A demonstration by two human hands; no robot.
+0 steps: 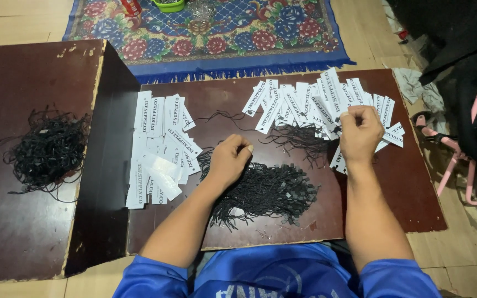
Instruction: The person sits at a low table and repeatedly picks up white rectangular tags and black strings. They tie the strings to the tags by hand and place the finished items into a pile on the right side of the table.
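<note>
Surface (393, 198): dark brown board, low, over pale floor (6, 22).
Strings (266, 190): black heap, near centre.
Left hand (228, 160): curled, fingertips pinched together on heap's far edge.
Right hand (360, 132): fisted over white tags (305, 105), far right; what it pinches, cannot tell.
Second tags (158, 146): stack at left.
Box (34, 221): brown, far left, carries another string bundle (48, 149).
Rug (222, 33): floral, blue-bordered, beyond the surface.

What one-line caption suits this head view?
Left hand on black strings, right hand over white paper tags, on a dark wooden board.
</note>
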